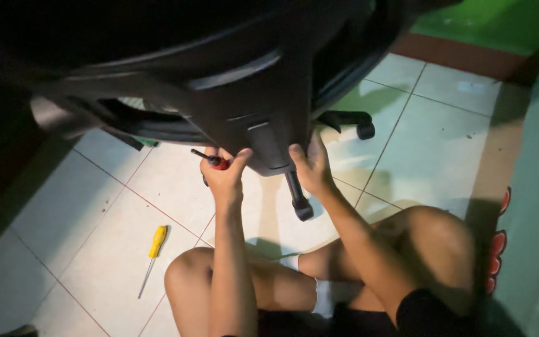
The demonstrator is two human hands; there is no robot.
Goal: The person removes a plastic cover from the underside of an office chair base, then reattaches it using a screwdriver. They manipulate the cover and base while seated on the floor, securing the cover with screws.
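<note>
Pale square floor tiles (101, 206) with reddish grout lines fill the dim room, lit from the right, with a green wall (500, 22) and a brown skirting strip along the top right corner. A person sits cross-legged on this floor, bare knees in the lower middle of the view, seen from their own head looking down.

Both arms reach forward and up to a large black office chair (219, 68) tipped over in front of them, its dark underside filling the top of the view. The left hand (224, 175) is raised with the wrist straight, its fingers curled shut around a short tool with a red handle (218, 163), whose dark shaft points up and left toward the chair; the thumb presses on the chair's black plastic edge. The right hand (312, 165) is lifted beside it, forearm angled in from the lower right, fingers wrapped over the rim of the same black central piece of the chair, gripping it. The two hands are near one another, with that central piece between them.

Below the hands a black lever (297, 200) hangs down from the chair. A black caster (364, 128) sticks out to the right. A yellow-handled screwdriver (152, 256) lies on the tiles to the left of the person's left knee, well apart from both hands. A pale mat with red shapes (497, 246) lies at the right edge.
</note>
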